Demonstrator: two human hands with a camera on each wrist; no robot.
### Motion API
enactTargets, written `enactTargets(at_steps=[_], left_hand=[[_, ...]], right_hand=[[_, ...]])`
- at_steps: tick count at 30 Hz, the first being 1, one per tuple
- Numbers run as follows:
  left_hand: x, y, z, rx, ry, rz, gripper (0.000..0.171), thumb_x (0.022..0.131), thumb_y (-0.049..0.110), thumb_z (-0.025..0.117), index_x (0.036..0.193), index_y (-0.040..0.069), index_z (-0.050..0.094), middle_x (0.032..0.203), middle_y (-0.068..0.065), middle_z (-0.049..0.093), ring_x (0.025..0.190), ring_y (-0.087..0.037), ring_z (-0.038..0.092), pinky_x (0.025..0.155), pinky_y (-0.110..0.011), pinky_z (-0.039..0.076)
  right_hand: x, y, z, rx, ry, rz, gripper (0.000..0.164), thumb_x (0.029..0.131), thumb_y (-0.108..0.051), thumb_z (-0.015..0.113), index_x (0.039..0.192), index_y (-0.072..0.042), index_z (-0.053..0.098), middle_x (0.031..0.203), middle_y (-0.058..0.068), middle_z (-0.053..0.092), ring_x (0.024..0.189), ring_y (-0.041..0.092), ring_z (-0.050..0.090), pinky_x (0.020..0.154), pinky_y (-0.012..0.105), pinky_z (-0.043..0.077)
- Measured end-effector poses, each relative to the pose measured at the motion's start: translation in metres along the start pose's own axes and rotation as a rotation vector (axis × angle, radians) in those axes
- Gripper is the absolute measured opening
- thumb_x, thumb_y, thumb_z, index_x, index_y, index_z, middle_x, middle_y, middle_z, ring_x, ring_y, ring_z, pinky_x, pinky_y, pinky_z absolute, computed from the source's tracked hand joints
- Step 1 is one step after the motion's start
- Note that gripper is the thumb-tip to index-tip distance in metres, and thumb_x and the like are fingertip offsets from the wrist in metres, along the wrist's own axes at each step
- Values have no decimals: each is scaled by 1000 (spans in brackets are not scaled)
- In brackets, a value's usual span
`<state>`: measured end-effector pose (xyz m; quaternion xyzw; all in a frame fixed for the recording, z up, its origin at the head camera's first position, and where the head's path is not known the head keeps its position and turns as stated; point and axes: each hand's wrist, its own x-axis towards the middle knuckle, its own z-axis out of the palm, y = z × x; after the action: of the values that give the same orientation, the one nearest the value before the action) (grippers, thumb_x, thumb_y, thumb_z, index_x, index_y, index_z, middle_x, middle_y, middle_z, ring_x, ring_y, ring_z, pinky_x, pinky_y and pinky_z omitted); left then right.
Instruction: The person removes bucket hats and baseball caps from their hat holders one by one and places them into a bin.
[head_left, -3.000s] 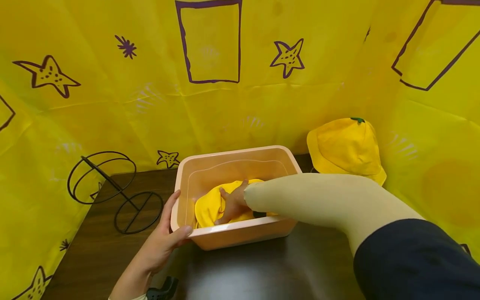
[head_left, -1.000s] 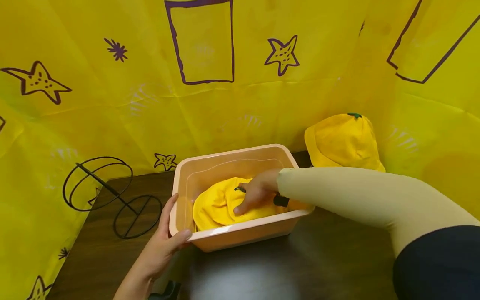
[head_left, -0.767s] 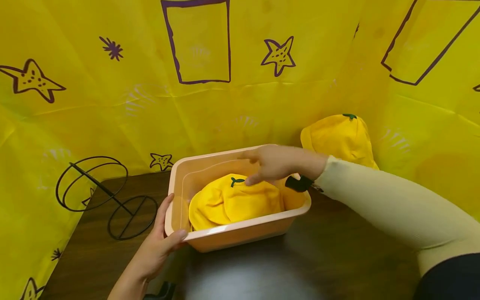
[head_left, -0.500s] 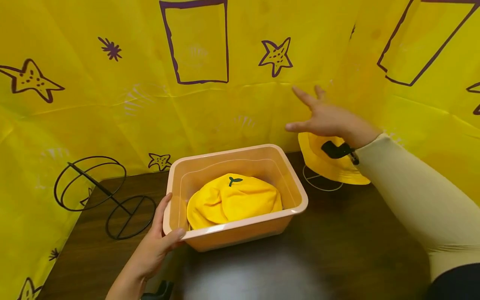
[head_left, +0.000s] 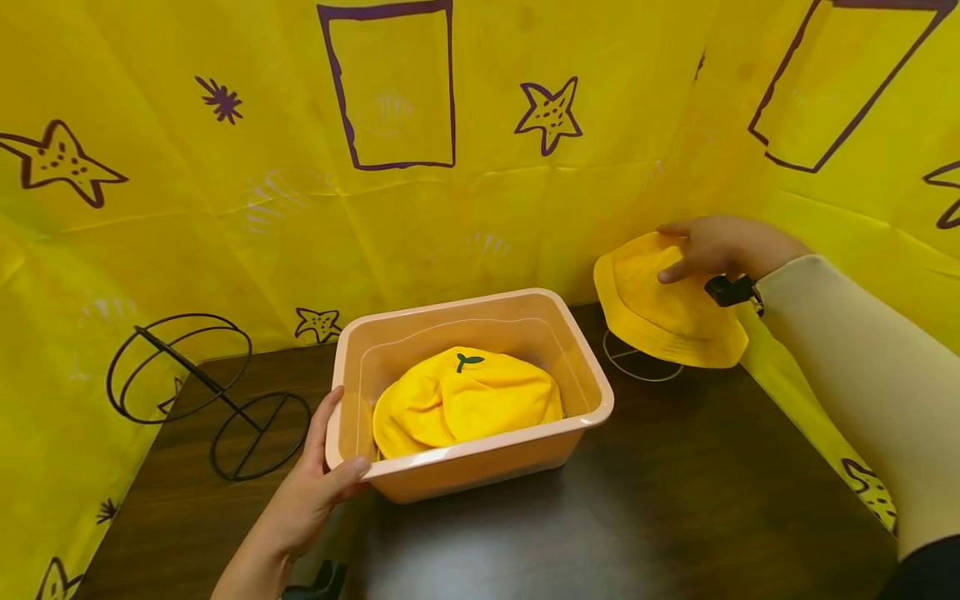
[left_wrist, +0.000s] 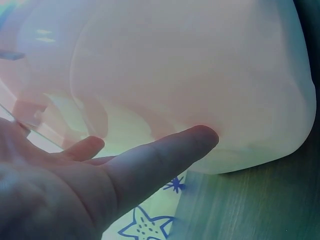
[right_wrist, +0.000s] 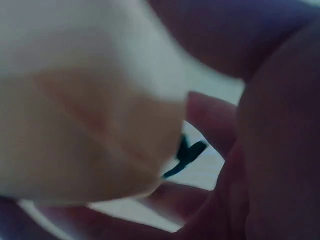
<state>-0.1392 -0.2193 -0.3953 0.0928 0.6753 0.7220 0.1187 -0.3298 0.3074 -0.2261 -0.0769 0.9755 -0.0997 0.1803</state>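
A pale peach plastic tub stands on the dark wooden table. Inside it lies a yellow cloth hat with a green sprout mark on top. My left hand grips the tub's left end, thumb at the front rim; the left wrist view shows fingers against the tub's wall. At the back right, a second yellow hat sits on a wire stand. My right hand is at that hat's crown, fingers spread around it. In the right wrist view a gap shows between palm and crown, beside the green sprout.
A bare black wire hat stand with ringed top and round base stands left of the tub. The dark table extends in front of the tub and to its right. Yellow sheeting with purple drawings hangs behind and at both sides.
My right hand has let go of the hat in the tub, risen out, and moved right to the hat on the stand. The left hand has kept its hold on the tub.
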Motion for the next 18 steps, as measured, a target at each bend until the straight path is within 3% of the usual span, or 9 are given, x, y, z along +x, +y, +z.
enactTargets(at_steps=[2,5,7,11,18], left_hand=[[0,0,0,2,-7,0,86,99,5,57,159,30,1,158,-23,-8,116,-47,48,82,-43,53],[1,0,0,3,-11,0,86,99,5,57,159,30,1,158,-23,-8,116,-47,48,83,-43,53],[1,0,1,4,-6,-2,87,99,5,58,159,30,1,158,-23,-8,116,-47,48,82,-43,53],[0,1,1,7,9,-9,87,98,5,58,159,31,2,158,-24,-7,115,-46,49,81,-43,54],[0,2,1,16,7,-13,87,99,6,58,159,32,1,158,-23,-7,116,-47,48,82,-43,53]], right_hand=[[2,4,2,-49,35,-38,81,93,-32,72,152,5,31,124,36,52,81,40,51,70,47,46],[4,11,3,-96,105,-78,63,92,-17,69,144,9,43,119,37,56,76,33,54,70,41,46],[5,14,3,-62,136,-75,56,91,-11,66,141,9,48,117,36,57,67,30,52,61,38,46],[3,20,2,-49,192,-88,43,93,-9,63,132,8,58,130,39,50,73,29,57,58,36,49],[-2,25,-3,-78,240,-109,36,97,-13,61,126,8,63,122,36,57,76,28,61,66,40,49]])
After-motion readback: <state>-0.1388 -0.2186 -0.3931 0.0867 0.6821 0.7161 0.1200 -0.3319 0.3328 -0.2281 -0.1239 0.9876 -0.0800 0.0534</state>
